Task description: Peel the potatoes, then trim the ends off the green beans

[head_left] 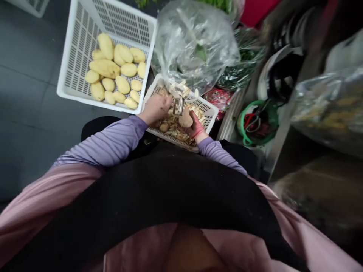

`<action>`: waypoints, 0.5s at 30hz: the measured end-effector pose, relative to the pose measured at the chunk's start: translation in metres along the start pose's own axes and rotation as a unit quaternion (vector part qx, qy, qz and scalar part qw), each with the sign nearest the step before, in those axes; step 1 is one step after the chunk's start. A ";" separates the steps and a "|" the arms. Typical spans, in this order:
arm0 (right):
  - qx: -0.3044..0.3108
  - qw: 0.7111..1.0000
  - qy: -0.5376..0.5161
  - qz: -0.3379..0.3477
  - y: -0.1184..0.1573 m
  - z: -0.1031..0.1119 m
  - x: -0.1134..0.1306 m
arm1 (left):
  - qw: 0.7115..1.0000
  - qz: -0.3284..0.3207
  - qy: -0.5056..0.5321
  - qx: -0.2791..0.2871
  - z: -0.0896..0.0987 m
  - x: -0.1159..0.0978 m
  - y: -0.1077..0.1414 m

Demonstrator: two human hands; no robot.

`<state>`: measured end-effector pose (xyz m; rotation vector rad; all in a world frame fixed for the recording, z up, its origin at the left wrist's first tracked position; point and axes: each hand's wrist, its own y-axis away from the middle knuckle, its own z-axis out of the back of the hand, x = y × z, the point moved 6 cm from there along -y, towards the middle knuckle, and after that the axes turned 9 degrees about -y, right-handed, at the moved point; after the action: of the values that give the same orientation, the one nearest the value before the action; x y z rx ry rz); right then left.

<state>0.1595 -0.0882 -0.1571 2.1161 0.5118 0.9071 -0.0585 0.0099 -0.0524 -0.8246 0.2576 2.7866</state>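
Note:
My left hand is closed round the handle of a metal peeler, whose head points right. My right hand is wrapped round the lower right side of an unpeeled potato, which lies close beside the peeler. Both hands are over a small white basket of peelings, with a few brown potatoes among them. Up and to the left, a larger white crate holds several peeled yellow potatoes.
A big clear plastic bag of greens lies behind the small basket. Red-and-white packaging touches that side. Farther right are a green basket with odds and ends, a metal ledge and another plastic bag. Dark floor tiles lie left.

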 end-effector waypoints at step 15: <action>-0.129 0.954 -0.178 0.206 0.083 0.021 0.029 | 0.946 -0.283 -0.149 -0.045 -0.049 -0.106 0.009</action>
<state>0.1994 -0.1332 -0.0894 2.1079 -0.2315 0.7369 0.0512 -0.0275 -0.0336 -0.3960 -0.1435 2.3351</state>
